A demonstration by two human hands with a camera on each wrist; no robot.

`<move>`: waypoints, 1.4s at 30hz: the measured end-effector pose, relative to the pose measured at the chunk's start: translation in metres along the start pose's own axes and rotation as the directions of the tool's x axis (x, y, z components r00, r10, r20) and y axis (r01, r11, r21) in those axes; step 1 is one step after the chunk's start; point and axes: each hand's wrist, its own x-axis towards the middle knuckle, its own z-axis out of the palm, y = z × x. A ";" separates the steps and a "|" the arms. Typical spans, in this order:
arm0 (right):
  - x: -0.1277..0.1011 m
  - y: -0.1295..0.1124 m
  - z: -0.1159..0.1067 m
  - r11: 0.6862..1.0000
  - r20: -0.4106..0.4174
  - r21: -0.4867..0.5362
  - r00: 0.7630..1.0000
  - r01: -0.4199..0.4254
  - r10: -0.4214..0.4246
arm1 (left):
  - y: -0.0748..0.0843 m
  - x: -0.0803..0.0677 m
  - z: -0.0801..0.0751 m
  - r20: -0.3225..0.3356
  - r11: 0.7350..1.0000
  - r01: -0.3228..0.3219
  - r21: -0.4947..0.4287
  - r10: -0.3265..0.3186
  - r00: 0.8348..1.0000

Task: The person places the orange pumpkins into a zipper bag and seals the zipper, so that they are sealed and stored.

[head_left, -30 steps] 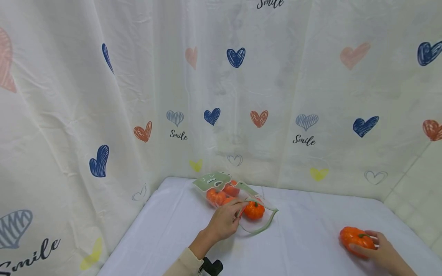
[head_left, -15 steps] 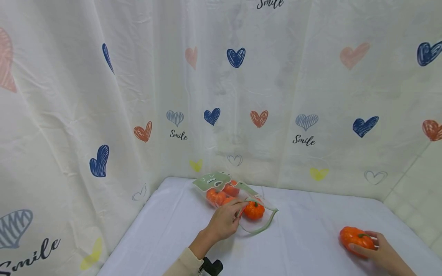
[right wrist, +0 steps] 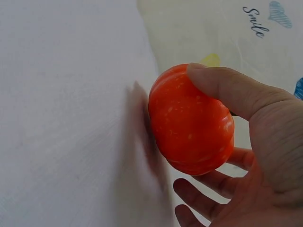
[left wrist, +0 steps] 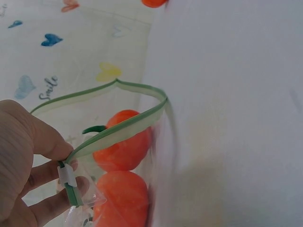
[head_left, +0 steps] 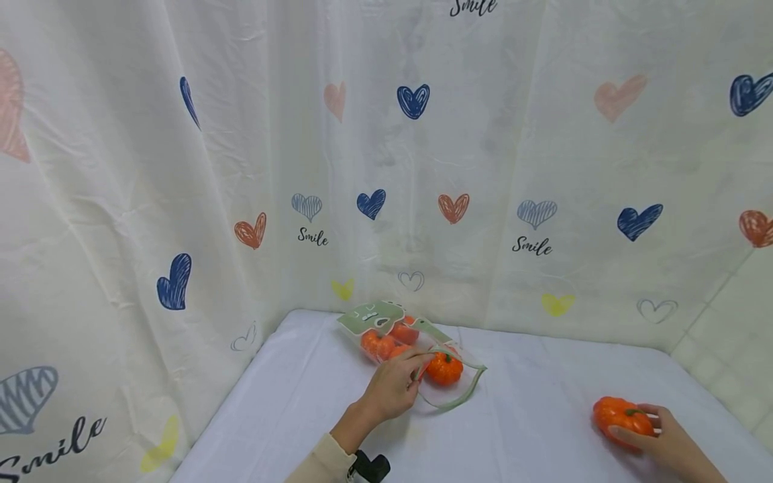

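A clear zip bag (head_left: 417,349) with a green rim lies on the white table near the back, its mouth held agape. Several small orange pumpkins (head_left: 443,368) sit inside it. My left hand (head_left: 395,388) pinches the bag's green rim (left wrist: 113,135) beside the white zip slider (left wrist: 66,176); two pumpkins (left wrist: 124,150) show through the mouth. At the front right, my right hand (head_left: 655,436) grips another orange pumpkin (head_left: 622,416) low over the table, thumb over its top (right wrist: 191,120) and fingers under it.
The table (head_left: 531,409) wears a white cloth. Cream curtains printed with hearts and "Smile" (head_left: 531,245) close off the back and left sides. A black wrist-camera mount (head_left: 370,466) sits on the left forearm.
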 end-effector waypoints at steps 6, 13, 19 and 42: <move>-0.006 -0.021 -0.002 0.998 -0.019 -0.012 0.998 0.055 -0.055 | 0.001 0.000 0.000 0.008 1.000 0.017 -0.007 -0.017 1.000; -0.019 -0.060 -0.003 0.989 -0.057 -0.037 0.987 0.146 -0.148 | 0.002 0.000 0.000 0.002 1.000 0.010 -0.005 -0.010 1.000; -0.028 -0.094 0.003 0.972 -0.089 -0.049 0.969 0.228 -0.231 | 0.000 0.000 0.002 0.001 1.000 0.010 0.004 -0.010 1.000; -0.043 -0.178 0.058 0.895 -0.118 0.008 0.889 0.446 -0.442 | -0.001 0.000 0.000 -0.013 1.000 -0.004 0.009 0.004 1.000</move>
